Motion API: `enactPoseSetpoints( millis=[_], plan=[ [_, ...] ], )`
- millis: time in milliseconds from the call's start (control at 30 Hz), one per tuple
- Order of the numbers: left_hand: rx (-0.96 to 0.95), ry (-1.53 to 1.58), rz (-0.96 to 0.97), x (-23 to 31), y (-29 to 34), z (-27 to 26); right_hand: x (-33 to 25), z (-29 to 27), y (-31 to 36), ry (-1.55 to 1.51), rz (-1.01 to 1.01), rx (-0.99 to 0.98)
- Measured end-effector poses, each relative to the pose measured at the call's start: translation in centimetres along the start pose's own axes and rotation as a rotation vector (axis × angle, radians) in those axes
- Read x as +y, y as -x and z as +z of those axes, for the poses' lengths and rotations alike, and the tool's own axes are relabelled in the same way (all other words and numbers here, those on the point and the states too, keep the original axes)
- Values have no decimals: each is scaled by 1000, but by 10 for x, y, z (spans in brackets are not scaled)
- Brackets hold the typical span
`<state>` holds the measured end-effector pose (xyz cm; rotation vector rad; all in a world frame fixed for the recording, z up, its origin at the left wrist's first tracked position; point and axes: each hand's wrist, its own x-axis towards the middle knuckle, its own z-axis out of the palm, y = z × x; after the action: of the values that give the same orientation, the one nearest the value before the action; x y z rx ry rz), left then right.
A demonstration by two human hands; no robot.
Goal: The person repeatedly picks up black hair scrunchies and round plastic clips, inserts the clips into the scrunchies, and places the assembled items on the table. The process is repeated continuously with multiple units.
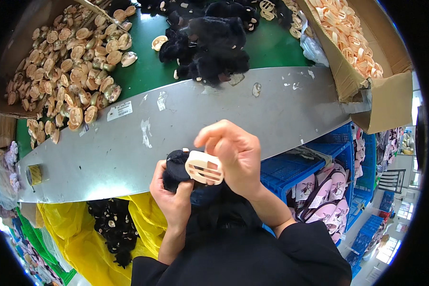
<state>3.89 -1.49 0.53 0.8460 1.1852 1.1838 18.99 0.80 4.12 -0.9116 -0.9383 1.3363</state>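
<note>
- Head view: a person's left hand (174,198) grips a black fluffy piece (175,167), fingers curled around it and thumb pressed at its front.
- Cream slotted disc (204,168) sits against the right side of that black piece, above the middle of the near edge of the grey tabletop (200,112).
- Right hand (236,155), fingers bent inward, is raised just beside the disc; whether it touches or holds anything cannot be told.
- Beyond the tabletop's far edge, black fluffy pieces (214,38) lie heaped on a green surface (143,47).
- Beige rounded parts (76,57) pile up past the far left edge; an open cardboard box (391,102) of cream pieces (345,35) stands at the right end.
- A tape roll (34,175) rests near the left corner.
</note>
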Motion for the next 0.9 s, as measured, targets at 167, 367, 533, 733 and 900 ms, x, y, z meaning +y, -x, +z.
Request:
enactPoseSetpoints(
  millis=[167,367,533,733,900],
  plan=[
    [28,-1,47,-5,-3,-9,8,5,7,288,-109,-3],
    [-67,-11,34,-1,7,-2,8,0,6,373,-105,87],
    [-124,-123,82,3,11,-2,10,-1,9,294,-155,90],
    [-87,-60,71,3,12,3,7,12,18,345,-151,97],
    [-130,-42,106,0,11,-4,20,3,6,649,-432,49]
  ],
)
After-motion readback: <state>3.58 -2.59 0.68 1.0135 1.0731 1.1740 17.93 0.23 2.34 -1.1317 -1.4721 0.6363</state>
